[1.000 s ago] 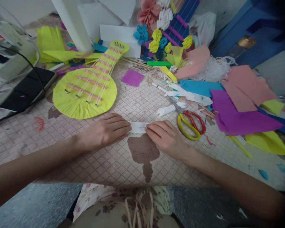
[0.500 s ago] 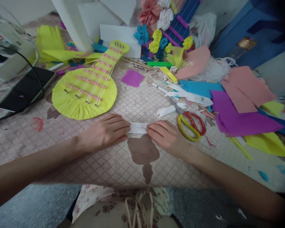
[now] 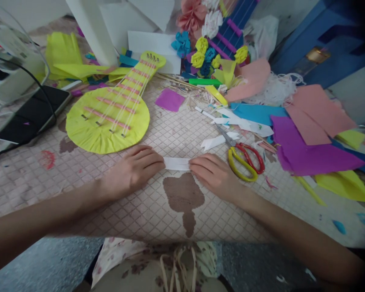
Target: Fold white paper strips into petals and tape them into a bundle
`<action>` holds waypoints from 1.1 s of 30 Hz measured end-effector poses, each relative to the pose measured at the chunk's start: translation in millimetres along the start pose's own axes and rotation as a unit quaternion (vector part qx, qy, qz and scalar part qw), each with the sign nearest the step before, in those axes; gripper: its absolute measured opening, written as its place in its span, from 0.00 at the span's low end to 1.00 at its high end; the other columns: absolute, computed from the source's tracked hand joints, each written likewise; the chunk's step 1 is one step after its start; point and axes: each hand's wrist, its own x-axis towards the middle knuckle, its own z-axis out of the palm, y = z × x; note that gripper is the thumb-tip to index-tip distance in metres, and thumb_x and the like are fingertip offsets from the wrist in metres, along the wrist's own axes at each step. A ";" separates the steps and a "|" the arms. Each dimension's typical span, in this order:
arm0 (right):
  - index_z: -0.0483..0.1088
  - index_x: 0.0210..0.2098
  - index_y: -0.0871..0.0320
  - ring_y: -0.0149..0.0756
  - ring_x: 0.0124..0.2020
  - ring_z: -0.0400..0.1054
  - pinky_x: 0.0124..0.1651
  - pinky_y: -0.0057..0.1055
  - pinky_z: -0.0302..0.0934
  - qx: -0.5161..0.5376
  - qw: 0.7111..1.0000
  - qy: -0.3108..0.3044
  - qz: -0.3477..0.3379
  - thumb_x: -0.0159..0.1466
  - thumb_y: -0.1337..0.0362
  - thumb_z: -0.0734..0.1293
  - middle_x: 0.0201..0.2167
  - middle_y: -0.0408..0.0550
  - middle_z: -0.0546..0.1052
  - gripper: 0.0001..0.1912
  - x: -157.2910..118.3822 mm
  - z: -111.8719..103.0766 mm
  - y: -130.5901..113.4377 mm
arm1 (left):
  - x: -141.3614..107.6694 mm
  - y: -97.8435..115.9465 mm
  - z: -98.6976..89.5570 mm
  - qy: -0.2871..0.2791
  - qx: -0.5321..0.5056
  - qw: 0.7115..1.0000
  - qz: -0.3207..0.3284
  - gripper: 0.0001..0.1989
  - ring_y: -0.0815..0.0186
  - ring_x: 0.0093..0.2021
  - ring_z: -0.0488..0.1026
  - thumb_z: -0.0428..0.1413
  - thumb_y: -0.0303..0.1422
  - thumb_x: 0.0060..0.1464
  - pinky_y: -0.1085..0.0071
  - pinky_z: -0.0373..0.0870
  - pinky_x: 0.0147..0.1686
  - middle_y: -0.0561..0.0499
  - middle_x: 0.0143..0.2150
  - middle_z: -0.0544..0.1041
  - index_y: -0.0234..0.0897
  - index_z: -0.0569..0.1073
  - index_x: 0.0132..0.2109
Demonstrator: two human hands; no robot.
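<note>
More white strip [image 3: 176,164] showing, left hand [image 3: 136,170] and right hand [image 3: 214,175] farther apart

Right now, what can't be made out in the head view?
Head view:
White strip: both ends hidden under the left hand and right hand.
Pinch or press: unclear; the hands' backs hide their undersides.
Blue strung object: cut off by top edge.
Scissors: tips lost among white scraps.

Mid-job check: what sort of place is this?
Most likely an indoor craft table, though I can't tell whether it's at home or in a workshop. The signs: scissors lying open-handled, a loose purple sheet, and a yellow guitar-shaped craft piece.
</note>
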 end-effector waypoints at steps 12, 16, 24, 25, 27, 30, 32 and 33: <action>0.65 0.32 0.57 0.33 0.35 0.64 0.36 0.30 0.60 0.177 0.966 0.034 0.186 0.63 0.71 0.61 0.34 0.47 0.68 0.05 19.1 -1.8 -0.7 | 11.0 7.7 4.6 0.015 -0.069 0.975 -0.211 0.08 0.63 0.40 0.68 0.48 0.30 0.60 0.65 0.62 0.41 0.51 0.37 0.74 0.38 0.72 0.40; 0.63 0.29 0.58 0.29 0.30 0.61 0.30 0.28 0.56 0.164 0.960 0.039 0.222 0.62 0.71 0.62 0.32 0.45 0.66 0.05 21.8 -0.3 0.5 | 14.9 5.3 1.6 -0.013 -0.051 0.970 -0.236 0.08 0.62 0.40 0.68 0.48 0.32 0.60 0.64 0.61 0.41 0.51 0.35 0.74 0.38 0.71 0.37; 0.62 0.27 0.58 0.28 0.30 0.60 0.31 0.27 0.57 0.153 0.959 0.035 0.236 0.60 0.71 0.62 0.32 0.45 0.64 0.06 24.8 2.8 0.8 | 17.0 3.9 -0.8 -0.048 0.049 0.969 -0.238 0.10 0.59 0.38 0.66 0.48 0.35 0.59 0.62 0.61 0.38 0.49 0.33 0.71 0.37 0.69 0.33; 0.62 0.27 0.58 0.28 0.30 0.60 0.31 0.27 0.58 0.153 0.959 0.035 0.237 0.60 0.72 0.62 0.32 0.45 0.64 0.06 24.8 3.2 0.8 | 17.2 4.0 -1.0 -0.051 0.057 0.970 -0.232 0.10 0.59 0.38 0.65 0.47 0.35 0.60 0.62 0.62 0.38 0.48 0.33 0.71 0.37 0.68 0.33; 0.62 0.27 0.58 0.28 0.30 0.60 0.31 0.27 0.57 0.157 0.958 0.039 0.236 0.59 0.72 0.62 0.32 0.45 0.64 0.06 24.8 3.9 1.0 | 18.1 4.1 -1.3 -0.054 0.062 0.972 -0.222 0.11 0.59 0.37 0.65 0.47 0.35 0.60 0.61 0.62 0.38 0.47 0.33 0.71 0.37 0.68 0.33; 0.61 0.26 0.57 0.29 0.29 0.60 0.30 0.27 0.57 0.162 0.958 0.049 0.232 0.59 0.72 0.62 0.31 0.44 0.64 0.07 24.6 5.1 1.2 | 19.8 4.2 -1.4 -0.054 0.066 0.973 -0.216 0.11 0.59 0.36 0.65 0.46 0.34 0.60 0.62 0.63 0.36 0.47 0.33 0.71 0.36 0.68 0.32; 0.61 0.26 0.57 0.29 0.29 0.60 0.30 0.28 0.57 0.159 0.958 0.055 0.231 0.59 0.71 0.62 0.31 0.44 0.64 0.07 24.5 5.7 1.3 | 21.1 4.0 -1.4 -0.052 0.077 0.973 -0.213 0.10 0.59 0.36 0.65 0.47 0.33 0.60 0.62 0.63 0.35 0.47 0.33 0.71 0.37 0.68 0.31; 0.60 0.25 0.57 0.29 0.29 0.60 0.30 0.28 0.57 0.156 0.958 0.057 0.233 0.59 0.71 0.63 0.31 0.44 0.64 0.07 24.5 6.0 1.3 | 21.7 3.7 -1.5 -0.052 0.083 0.972 -0.213 0.10 0.59 0.36 0.66 0.47 0.33 0.59 0.62 0.62 0.34 0.47 0.32 0.71 0.37 0.68 0.31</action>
